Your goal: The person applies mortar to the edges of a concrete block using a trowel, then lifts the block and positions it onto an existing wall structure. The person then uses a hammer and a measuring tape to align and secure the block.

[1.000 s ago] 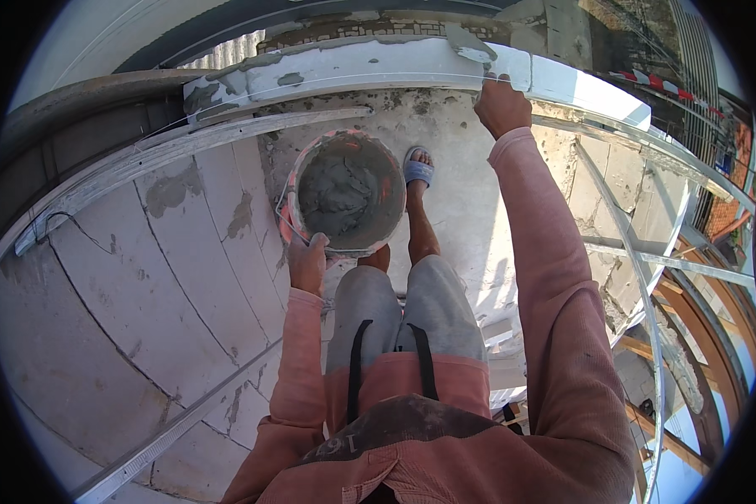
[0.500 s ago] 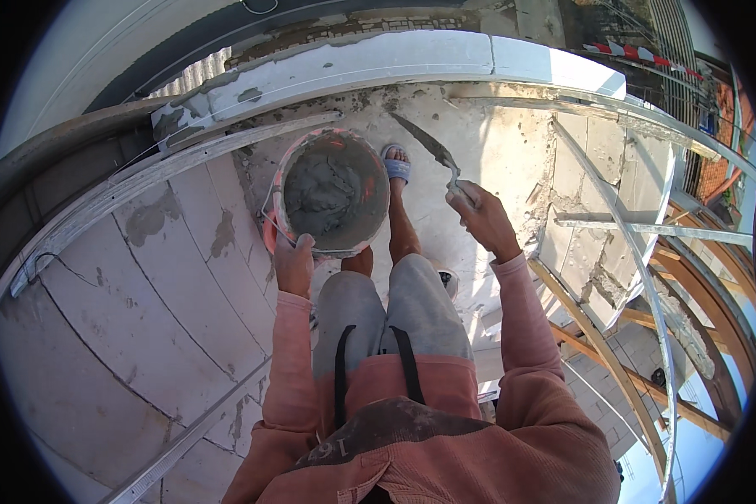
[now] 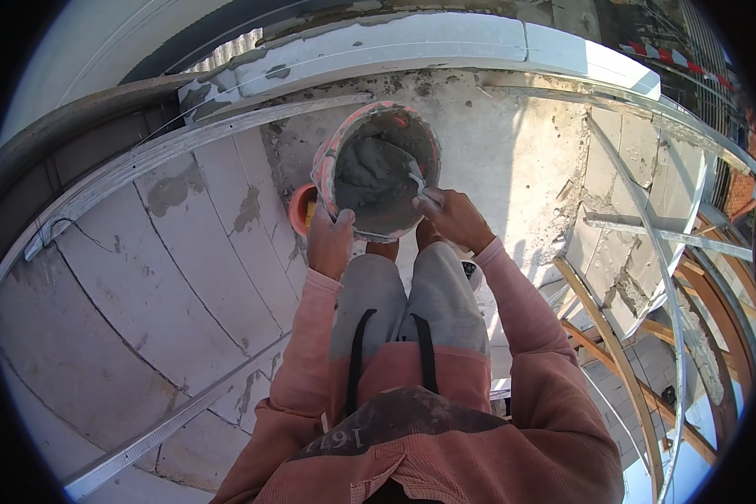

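My left hand [image 3: 331,242] grips the near-left rim of a pink bucket [image 3: 324,172] of grey mortar [image 3: 368,172], held in front of my legs. My right hand [image 3: 454,217] is closed on the handle of a trowel [image 3: 416,176], whose blade is in the mortar inside the bucket. Just left of the bucket, low down, sits a smaller orange container [image 3: 301,210].
A white block ledge [image 3: 470,42] with a string runs across the far side. Block surfaces [image 3: 126,286] and metal profiles flank me on the left. On the right are metal bars [image 3: 630,185], timber beams [image 3: 605,353], and red-and-white tape [image 3: 672,57].
My right hand has come from the far ledge, trowel visible midway, down to the bucket, where the blade now sits in the mortar. The bucket has shifted right, revealing the orange container.
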Demonstrator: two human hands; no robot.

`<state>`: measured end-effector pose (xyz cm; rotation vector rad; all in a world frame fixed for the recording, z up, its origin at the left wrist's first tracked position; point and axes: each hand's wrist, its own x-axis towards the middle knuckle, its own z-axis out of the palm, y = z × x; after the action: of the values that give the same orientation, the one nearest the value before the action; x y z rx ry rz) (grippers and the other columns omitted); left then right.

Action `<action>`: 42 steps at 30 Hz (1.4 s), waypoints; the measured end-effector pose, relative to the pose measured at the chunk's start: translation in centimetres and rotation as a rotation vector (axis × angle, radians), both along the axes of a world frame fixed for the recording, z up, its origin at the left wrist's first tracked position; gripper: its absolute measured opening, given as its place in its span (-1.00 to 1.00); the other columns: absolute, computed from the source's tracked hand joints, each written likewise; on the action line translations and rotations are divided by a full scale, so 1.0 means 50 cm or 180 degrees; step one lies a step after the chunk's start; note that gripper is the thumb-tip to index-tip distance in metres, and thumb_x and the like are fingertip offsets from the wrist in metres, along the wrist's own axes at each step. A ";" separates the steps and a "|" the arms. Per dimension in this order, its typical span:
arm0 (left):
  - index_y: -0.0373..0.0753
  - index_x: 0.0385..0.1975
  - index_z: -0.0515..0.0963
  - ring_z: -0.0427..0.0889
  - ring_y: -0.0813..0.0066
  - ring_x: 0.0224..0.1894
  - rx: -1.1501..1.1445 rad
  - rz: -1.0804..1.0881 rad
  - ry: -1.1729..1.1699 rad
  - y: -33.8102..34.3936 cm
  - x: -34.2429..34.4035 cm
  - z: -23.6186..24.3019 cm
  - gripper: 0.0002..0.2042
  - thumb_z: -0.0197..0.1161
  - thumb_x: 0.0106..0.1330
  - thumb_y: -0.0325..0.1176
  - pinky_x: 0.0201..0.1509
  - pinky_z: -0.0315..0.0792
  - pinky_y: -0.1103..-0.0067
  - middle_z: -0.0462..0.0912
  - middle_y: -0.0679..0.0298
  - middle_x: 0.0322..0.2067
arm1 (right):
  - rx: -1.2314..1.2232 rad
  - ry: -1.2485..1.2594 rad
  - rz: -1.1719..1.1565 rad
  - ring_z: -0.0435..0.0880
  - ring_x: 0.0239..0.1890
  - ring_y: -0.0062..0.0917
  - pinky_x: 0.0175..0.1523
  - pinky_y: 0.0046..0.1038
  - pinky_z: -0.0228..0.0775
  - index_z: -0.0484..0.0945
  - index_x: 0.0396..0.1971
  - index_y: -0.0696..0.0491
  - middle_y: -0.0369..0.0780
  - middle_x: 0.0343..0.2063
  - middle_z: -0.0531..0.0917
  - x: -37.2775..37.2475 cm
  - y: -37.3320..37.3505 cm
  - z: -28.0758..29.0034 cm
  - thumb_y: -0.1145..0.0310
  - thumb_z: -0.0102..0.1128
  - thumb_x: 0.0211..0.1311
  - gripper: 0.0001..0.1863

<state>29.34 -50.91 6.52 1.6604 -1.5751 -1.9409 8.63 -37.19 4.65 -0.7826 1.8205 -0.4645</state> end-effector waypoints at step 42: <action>-0.34 0.05 0.43 0.67 0.44 -0.32 0.1206 0.1268 -0.0226 0.019 0.075 -0.025 -0.61 0.22 0.21 -0.43 -0.34 0.71 0.51 0.56 0.23 -0.22 | 0.0935 0.3261 0.0368 0.74 -0.10 0.01 -0.03 -0.05 0.63 0.59 -0.04 0.06 -0.06 -0.04 0.62 -0.371 -0.195 -0.067 0.29 0.13 0.27 -0.69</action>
<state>33.09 -49.96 5.28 2.0111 -0.8317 -2.0582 -9.91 -46.95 1.29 -0.9969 2.6626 0.3710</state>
